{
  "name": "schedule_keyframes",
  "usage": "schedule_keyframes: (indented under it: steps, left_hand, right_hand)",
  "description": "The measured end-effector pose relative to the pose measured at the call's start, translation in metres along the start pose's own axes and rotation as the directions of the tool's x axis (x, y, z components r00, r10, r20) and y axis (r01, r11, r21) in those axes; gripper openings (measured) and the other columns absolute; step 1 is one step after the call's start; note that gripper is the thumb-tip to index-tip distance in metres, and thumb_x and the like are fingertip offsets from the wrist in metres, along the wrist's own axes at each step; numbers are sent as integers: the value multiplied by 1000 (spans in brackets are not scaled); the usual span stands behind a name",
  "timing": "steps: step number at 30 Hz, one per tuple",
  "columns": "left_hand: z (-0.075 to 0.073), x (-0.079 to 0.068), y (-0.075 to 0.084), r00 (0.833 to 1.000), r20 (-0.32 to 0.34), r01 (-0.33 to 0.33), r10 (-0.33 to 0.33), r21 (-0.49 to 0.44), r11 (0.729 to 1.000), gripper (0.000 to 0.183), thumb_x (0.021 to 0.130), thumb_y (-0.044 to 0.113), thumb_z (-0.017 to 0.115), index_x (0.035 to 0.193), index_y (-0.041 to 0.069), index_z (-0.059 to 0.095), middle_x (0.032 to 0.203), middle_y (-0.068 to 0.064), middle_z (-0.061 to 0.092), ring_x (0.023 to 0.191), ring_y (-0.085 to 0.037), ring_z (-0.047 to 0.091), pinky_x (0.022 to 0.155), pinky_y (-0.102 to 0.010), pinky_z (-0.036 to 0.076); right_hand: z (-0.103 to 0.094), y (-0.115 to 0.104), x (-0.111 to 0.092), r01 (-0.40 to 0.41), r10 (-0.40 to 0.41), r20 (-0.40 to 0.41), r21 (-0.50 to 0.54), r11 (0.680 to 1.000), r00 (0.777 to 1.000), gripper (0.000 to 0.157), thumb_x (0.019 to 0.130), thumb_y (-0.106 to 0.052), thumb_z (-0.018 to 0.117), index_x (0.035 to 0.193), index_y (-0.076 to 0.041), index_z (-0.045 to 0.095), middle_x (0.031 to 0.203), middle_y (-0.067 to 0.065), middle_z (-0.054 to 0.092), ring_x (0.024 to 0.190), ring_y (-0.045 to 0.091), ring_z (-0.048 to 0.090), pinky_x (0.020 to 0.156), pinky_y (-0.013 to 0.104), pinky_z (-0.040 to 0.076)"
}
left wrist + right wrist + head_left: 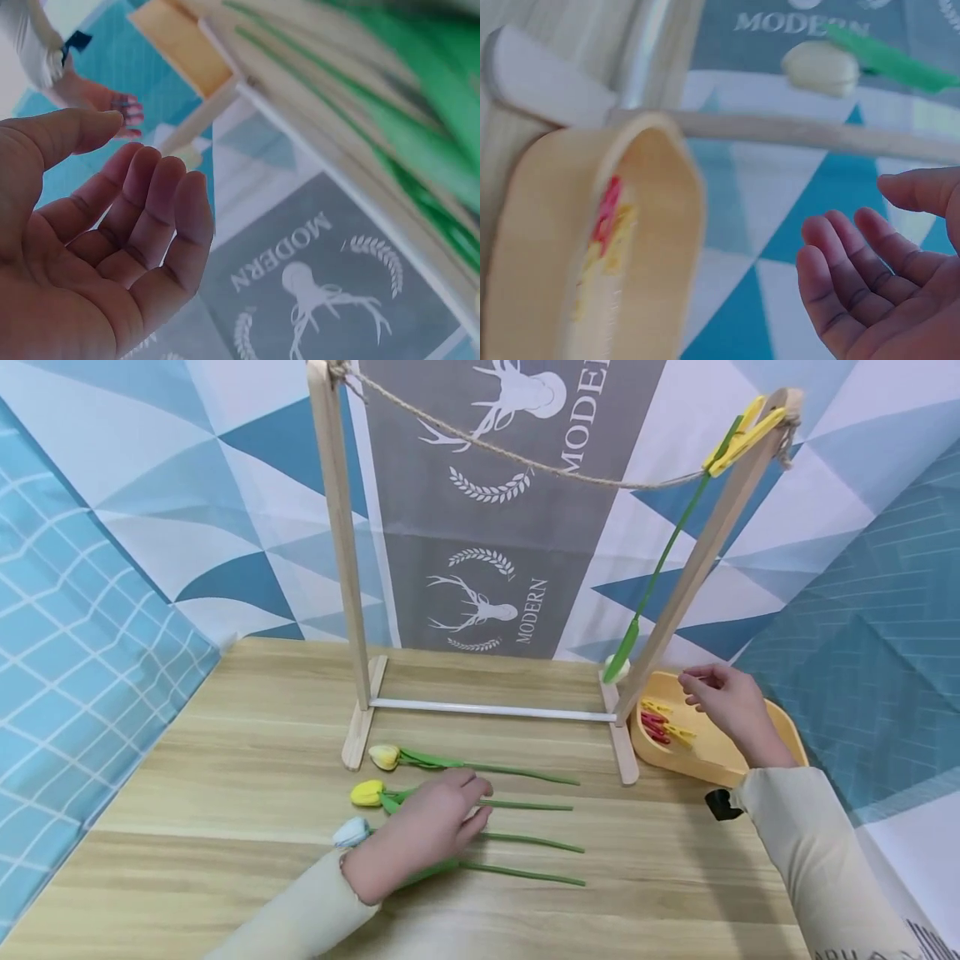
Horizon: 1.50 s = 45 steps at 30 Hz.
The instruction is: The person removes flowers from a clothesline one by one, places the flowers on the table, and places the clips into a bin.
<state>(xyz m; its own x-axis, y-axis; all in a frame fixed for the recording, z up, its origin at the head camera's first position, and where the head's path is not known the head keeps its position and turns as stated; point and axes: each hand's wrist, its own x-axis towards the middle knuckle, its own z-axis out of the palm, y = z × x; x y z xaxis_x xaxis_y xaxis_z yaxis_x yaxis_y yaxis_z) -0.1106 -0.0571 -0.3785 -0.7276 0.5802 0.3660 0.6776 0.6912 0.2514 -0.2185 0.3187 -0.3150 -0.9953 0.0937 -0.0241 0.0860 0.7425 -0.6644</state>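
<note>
My left hand (431,822) hovers over a row of artificial tulips on the table, its fingers loosely bent around nothing in the left wrist view. The row has a cream tulip (384,757), a yellow tulip (367,792) and a pale blue tulip (351,832). A fourth tulip's stem (525,874) lies nearest me, its bloom hidden by my forearm. My right hand (727,702), holding nothing, is above a yellow bin (791,727), fingers relaxed. Upside down from the rope hangs a white tulip (617,670), clipped by yellow clothespins (742,439) at the right post.
A wooden frame (341,527) with a sagging rope (525,460) and a white bottom bar (495,708) stands at the back of the table. Red clothespins (655,727) and yellow ones lie in the bin. Patterned cloth (247,510) hangs behind and on both sides.
</note>
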Motion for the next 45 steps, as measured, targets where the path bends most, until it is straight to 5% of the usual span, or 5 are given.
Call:
schedule_keyframes:
  steps: [12, 23, 35, 41, 45]
  left_hand:
    - [-40, 36, -14, 981, -190, 32, -46, -75, 997, 13, 84, 14, 66, 94, 6, 65, 81, -2, 62, 74, -14, 59, 66, -26, 51]
    - [-62, 78, -16, 962, -240, 72, -126, -222, 972, 15, 90, 13, 57, 98, 5, 66, 90, -6, 64, 82, -17, 61, 72, -28, 52]
    - [-88, 124, -9, 910, -400, -23, -107, -307, 951, 12, 88, 10, 57, 93, 3, 65, 84, -6, 61, 79, -17, 56, 71, -30, 53]
    - [-95, 143, -2, 899, -404, -10, -166, -399, 917, 13, 89, 13, 57, 95, 5, 65, 84, -5, 60, 78, -15, 56, 71, -24, 52]
    - [-99, 162, 1, 899, -358, 41, -252, -503, 863, 14, 90, 19, 58, 97, 8, 65, 87, -3, 60, 80, -12, 55, 72, -22, 50]
  right_hand:
    - [-11, -46, -10, 76, -68, -147, 49, 996, 987, 56, 92, -51, 47, 123, -5, 54, 107, 12, 59, 77, 2, 61, 66, 10, 48]
    - [-26, -73, -14, 143, -117, -221, 105, 984, 968, 50, 92, -48, 50, 119, -7, 55, 99, 3, 61, 75, -1, 60, 67, 10, 50]
    - [-43, -112, -17, 242, -181, -305, 174, 955, 935, 41, 92, -37, 54, 119, -6, 56, 88, -12, 59, 76, 1, 61, 69, 9, 50]
    - [-56, -133, -18, 268, -181, -322, 253, 930, 929, 33, 92, -34, 56, 115, -10, 56, 88, -10, 60, 76, 2, 60, 68, 8, 49]
    - [-66, -144, -15, 329, -201, -367, 330, 885, 908, 28, 91, -30, 58, 111, -10, 58, 84, -9, 62, 74, 3, 62, 68, 8, 50]
